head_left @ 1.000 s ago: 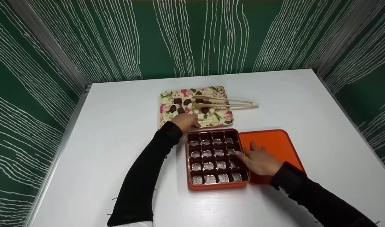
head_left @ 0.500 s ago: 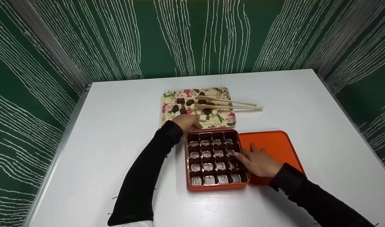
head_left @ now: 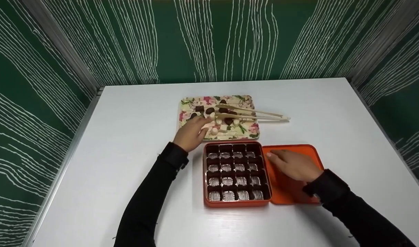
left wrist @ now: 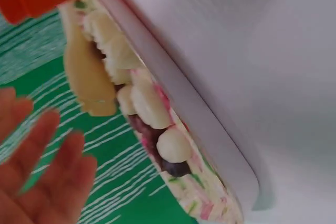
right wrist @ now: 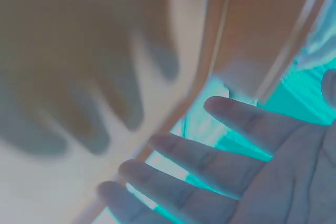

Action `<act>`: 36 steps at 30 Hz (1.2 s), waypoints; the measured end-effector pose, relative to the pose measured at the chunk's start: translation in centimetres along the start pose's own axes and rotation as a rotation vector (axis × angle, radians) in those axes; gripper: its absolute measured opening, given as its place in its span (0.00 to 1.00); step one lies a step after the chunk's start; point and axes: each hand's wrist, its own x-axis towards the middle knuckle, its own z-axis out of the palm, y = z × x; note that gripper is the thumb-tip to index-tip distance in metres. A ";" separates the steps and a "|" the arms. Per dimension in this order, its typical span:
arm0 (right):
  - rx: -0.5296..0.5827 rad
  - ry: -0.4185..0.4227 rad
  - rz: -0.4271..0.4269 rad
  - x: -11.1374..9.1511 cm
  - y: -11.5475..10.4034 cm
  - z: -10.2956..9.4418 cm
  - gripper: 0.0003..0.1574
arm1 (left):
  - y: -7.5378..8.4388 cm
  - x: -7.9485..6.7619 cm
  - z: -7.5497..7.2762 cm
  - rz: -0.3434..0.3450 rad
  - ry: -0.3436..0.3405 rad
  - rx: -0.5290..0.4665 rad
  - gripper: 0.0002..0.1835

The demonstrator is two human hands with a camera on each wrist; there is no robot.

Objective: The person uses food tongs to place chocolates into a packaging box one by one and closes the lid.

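Note:
My left hand (head_left: 193,133) reaches over the left side of a floral tray (head_left: 245,134), fingers extended and nothing held. Dark and white chocolates lie on the tray, including a dark square chocolate (head_left: 199,108) and a white round one (head_left: 214,130); the hand hides some. In the left wrist view, loosely spread fingers (left wrist: 63,177) show beside the tray. My right hand (head_left: 295,164) is over an orange lid (head_left: 281,196), its fingers straight and apart in the right wrist view. An orange tin (head_left: 238,204) with a brown divided insert, all compartments bare, stands left of the lid.
Wooden tongs (head_left: 243,117) lie across the tray, their joined end past its right edge. Tin and lid sit side by side on the white table (head_left: 127,137), just in front of the tray. Green walls with white lines (head_left: 182,41) enclose the back and sides.
The tray has slid slightly right. My left hand has left its near edge and risen over the chocolates. My right hand has drawn back from the tin's right rim to over the lid.

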 end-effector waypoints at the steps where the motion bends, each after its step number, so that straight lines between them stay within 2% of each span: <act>1: 0.001 0.020 -0.005 0.2 0.2 -0.5 0.47 | 0.1 -1.0 -0.1 -0.015 0.052 -0.008 0.22; 3: 0.001 0.052 -0.010 0.7 0.6 -1.5 0.47 | 0.5 -2.9 -0.1 -0.057 0.130 -0.031 0.24; 5: 0.011 0.080 -0.005 1.3 0.8 -2.7 0.47 | 1.0 -4.6 -0.1 -0.101 0.156 -0.068 0.26; 8: 0.056 0.124 -0.013 2.7 1.0 -4.2 0.46 | 1.8 -6.6 0.2 -0.169 0.123 -0.129 0.30; 11: 0.107 0.171 -0.049 4.7 1.1 -5.1 0.44 | 2.7 -7.6 0.7 -0.216 0.062 -0.171 0.34; 15: 0.140 0.209 -0.097 7.8 1.2 -5.3 0.41 | 3.6 -7.6 1.5 -0.231 0.008 -0.172 0.37; 20: 0.110 0.212 -0.097 11.2 1.6 -4.1 0.38 | 4.2 -7.3 2.5 -0.232 -0.022 -0.130 0.37; 27: 0.099 0.149 -0.098 13.6 1.7 -1.5 0.38 | 4.4 -7.3 3.5 -0.208 -0.019 -0.039 0.32; 30: 0.045 0.173 -0.102 14.3 1.6 -1.0 0.39 | 4.5 -7.2 3.7 -0.205 -0.005 -0.011 0.30; 34: -0.084 0.229 -0.074 15.0 1.3 -1.1 0.40 | 4.6 -7.1 3.8 -0.212 -0.001 0.010 0.30; 36: -0.152 0.231 -0.055 15.3 1.0 -1.2 0.42 | 4.6 -7.1 3.8 -0.215 0.002 0.015 0.30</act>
